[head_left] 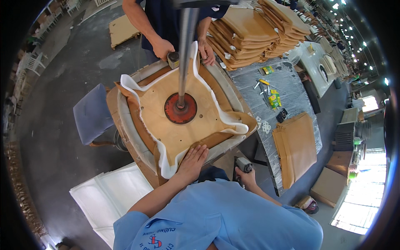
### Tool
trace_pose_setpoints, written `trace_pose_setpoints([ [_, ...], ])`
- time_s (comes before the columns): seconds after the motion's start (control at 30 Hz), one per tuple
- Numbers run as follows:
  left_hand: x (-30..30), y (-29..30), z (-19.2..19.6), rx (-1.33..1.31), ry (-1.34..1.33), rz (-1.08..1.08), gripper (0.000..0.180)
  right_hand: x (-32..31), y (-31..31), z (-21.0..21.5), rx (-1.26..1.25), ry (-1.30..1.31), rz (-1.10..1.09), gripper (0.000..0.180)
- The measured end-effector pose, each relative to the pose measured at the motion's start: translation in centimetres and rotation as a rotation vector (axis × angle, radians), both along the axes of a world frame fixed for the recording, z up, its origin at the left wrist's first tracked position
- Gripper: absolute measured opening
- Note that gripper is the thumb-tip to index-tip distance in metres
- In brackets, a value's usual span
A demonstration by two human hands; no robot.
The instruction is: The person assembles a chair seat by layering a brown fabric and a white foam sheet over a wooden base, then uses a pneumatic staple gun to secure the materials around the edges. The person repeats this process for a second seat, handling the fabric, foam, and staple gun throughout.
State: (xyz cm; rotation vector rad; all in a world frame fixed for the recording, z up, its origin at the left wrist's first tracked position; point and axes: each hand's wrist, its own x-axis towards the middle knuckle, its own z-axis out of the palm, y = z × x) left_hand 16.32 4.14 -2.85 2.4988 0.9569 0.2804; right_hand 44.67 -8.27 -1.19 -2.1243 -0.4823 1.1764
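A plywood seat panel (162, 123) lies underside up, edged by white padding (214, 102) and a brown leather-like cover (212, 139). A round red press plate (180, 113) on a metal rod (186, 50) rests on its middle. My left hand (193, 160) is flat, fingers stretched out, on the folded cover at the panel's near edge. By my waist, right of the panel, my right hand (247, 178) is wrapped round a staple gun (242, 165), apart from the seat. Across from me, a co-worker's hand (163, 48) grips another staple gun (173, 60) at the far edge; their other hand (206, 52) touches the cover.
A padded grey rim (121, 109) surrounds the seat. To the right, a plastic-wrapped table (250, 79) bears stacked brown covers (295, 146) and small yellow-green boxes (274, 100). More covers (250, 31) are piled behind. At left stand a blue-grey padded chair (93, 114) and white sheets (112, 196).
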Motion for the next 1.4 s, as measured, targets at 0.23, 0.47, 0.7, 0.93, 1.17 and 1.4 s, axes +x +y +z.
trace_pose_setpoints([
  [0.23, 1.6, -1.9, 2.5, -0.016, 0.131, 0.309, 0.076, 10.6, 0.1, -5.5, -0.021, 0.006, -0.073, 0.041],
  [0.47, 2.6, -1.7, 2.8, 0.052, 0.119, 0.346, 0.08, 18.6, 0.2, -6.1, -0.106, -0.008, -0.269, 0.029],
  [0.7, 2.5, -2.2, 3.1, 0.056, 0.199, 0.355, 0.08, 19.4, -0.5, -6.7, -0.146, 0.047, -0.305, 0.023],
  [0.93, 1.5, -2.7, 2.5, 0.11, 0.071, 0.315, 0.07, 17.7, -0.5, -8.7, -0.159, 0.152, -0.196, 0.023],
  [1.17, 3.1, -2.5, 1.5, 0.139, -0.123, 0.191, 0.06, 17.0, -1.5, -7.5, -0.077, 0.081, -0.292, 0.022],
  [1.4, 2.6, -1.5, 0.5, 0.075, -0.229, 0.048, 0.058, 18.9, -3.7, -3.4, 0.134, 0.161, -0.544, 0.016],
])
